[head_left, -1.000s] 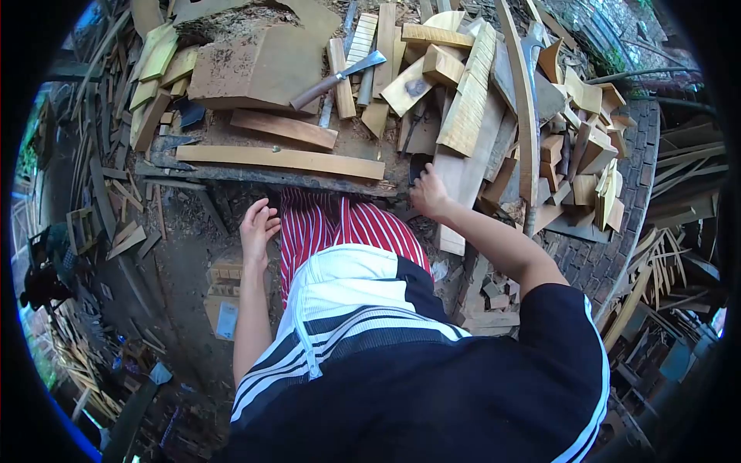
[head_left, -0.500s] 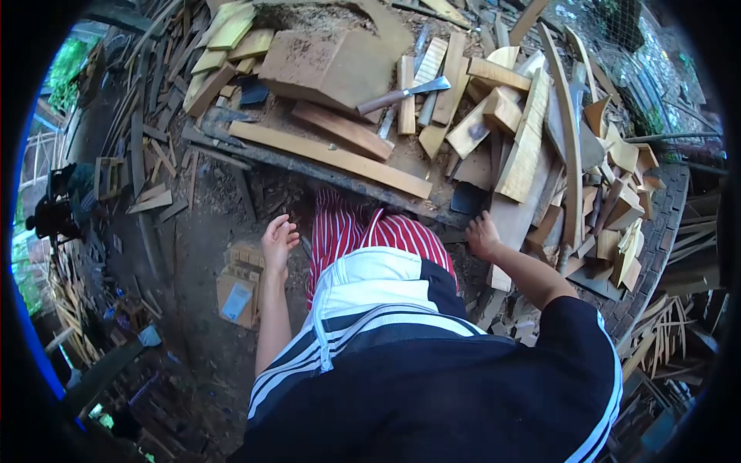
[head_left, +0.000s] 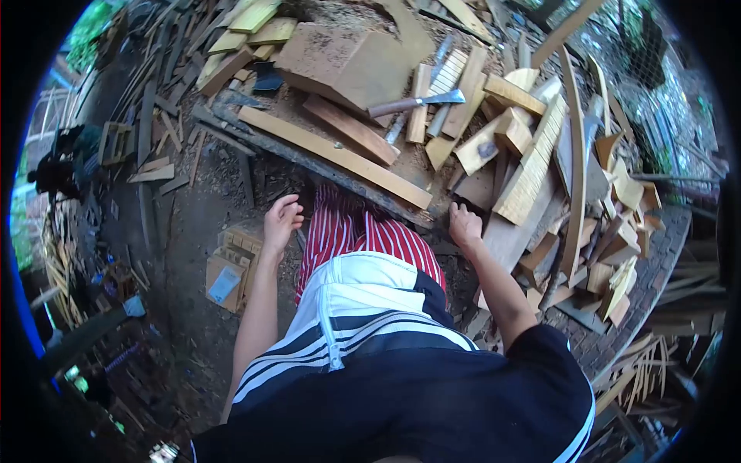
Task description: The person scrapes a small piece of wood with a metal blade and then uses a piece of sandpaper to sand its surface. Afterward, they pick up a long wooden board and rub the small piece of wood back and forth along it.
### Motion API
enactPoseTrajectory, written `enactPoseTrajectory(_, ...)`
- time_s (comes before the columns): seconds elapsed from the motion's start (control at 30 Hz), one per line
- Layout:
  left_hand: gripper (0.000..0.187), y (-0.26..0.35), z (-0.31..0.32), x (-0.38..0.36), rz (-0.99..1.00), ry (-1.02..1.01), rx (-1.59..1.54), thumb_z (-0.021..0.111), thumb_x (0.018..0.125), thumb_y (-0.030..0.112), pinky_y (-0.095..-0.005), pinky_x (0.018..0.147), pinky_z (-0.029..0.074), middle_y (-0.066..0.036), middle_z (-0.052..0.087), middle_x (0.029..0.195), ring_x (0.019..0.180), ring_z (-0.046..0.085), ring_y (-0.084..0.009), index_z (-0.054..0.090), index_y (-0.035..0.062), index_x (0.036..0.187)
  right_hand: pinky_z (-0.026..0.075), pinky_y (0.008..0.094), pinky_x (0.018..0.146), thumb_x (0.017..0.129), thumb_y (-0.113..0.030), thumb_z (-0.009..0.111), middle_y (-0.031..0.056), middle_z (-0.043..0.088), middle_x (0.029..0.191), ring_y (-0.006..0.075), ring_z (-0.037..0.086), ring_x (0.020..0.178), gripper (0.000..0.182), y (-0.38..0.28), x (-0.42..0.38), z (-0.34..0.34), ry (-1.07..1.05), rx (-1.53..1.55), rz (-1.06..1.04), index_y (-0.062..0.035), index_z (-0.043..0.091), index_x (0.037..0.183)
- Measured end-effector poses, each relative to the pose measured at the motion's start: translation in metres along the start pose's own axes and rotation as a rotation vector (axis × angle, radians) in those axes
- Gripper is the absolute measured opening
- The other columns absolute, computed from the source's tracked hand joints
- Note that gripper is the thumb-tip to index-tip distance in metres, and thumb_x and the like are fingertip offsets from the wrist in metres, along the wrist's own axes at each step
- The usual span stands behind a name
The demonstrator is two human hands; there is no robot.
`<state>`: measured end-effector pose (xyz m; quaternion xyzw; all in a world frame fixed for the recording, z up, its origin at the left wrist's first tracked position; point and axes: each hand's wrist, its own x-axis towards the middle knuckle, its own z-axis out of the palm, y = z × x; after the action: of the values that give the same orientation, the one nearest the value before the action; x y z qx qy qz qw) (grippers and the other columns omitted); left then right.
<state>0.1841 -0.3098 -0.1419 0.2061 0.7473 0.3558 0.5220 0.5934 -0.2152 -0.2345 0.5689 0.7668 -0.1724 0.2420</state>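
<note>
My left hand (head_left: pixel 282 224) hangs above the ground in front of the workbench, fingers loosely bent and holding nothing visible. At the bench's near edge, my right hand (head_left: pixel 465 225) has its fingers curled in; whatever may be inside them is hidden. Just left of that hand ends a long, narrow wooden strip (head_left: pixel 332 156) lying along the edge. Behind the strip is a shorter reddish-brown wood piece (head_left: pixel 351 129). A wooden-handled hatchet (head_left: pixel 417 103) rests against a large wood block (head_left: pixel 336 65), its metal head pointing right.
Cut wood offcuts (head_left: pixel 532 162) are heaped on the right of the bench, with a long curved strip (head_left: pixel 574 154) leaning over them. A cardboard box (head_left: pixel 224 282) with a pale label sits on the ground at left. More scrap wood (head_left: pixel 154 171) lies at far left.
My right hand has shifted left along the bench edge and its fingers have curled in. The dark square piece beside it no longer shows. The view has turned slightly.
</note>
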Motion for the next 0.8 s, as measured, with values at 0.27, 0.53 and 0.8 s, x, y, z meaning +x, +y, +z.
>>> enactPoseTrajectory(0.27,0.029,-0.006,0.005,-0.002,-0.024,0.045,-0.004,0.055,0.096,0.020,-0.0240,0.071,0.051,-0.004,0.064,0.100,0.079,0.061,-0.0093,0.057,0.0089,0.122,0.051,0.0434,0.053,0.085,-0.008,0.052,0.0143,0.063,0.078,0.0339,0.066,0.068,0.011,-0.039,0.015,-0.194,0.701,0.143,-0.273,-0.0075,0.052,0.096)
enactPoseTrajectory(0.53,0.030,-0.023,0.011,-0.027,-0.001,0.161,-0.093,0.054,0.094,0.018,-0.0234,0.068,0.050,-0.006,0.065,0.097,0.077,0.061,-0.0095,0.057,0.0063,0.121,0.053,0.0425,0.079,0.084,-0.020,0.058,0.0178,0.059,0.105,0.0342,0.058,0.103,0.042,-0.125,0.143,-0.083,0.410,0.019,-0.500,0.0007,0.053,0.120)
enactPoseTrajectory(0.8,0.028,-0.063,0.008,-0.066,-0.081,0.228,-0.169,0.053,0.096,0.018,-0.0221,0.069,0.050,-0.004,0.063,0.100,0.078,0.060,-0.0082,0.056,0.0078,0.122,0.048,0.0462,0.085,0.076,-0.033,0.070,0.0207,0.055,0.108,0.0397,0.055,0.101,0.066,-0.140,0.175,-0.069,0.376,0.088,-0.549,0.0004,0.046,0.128)
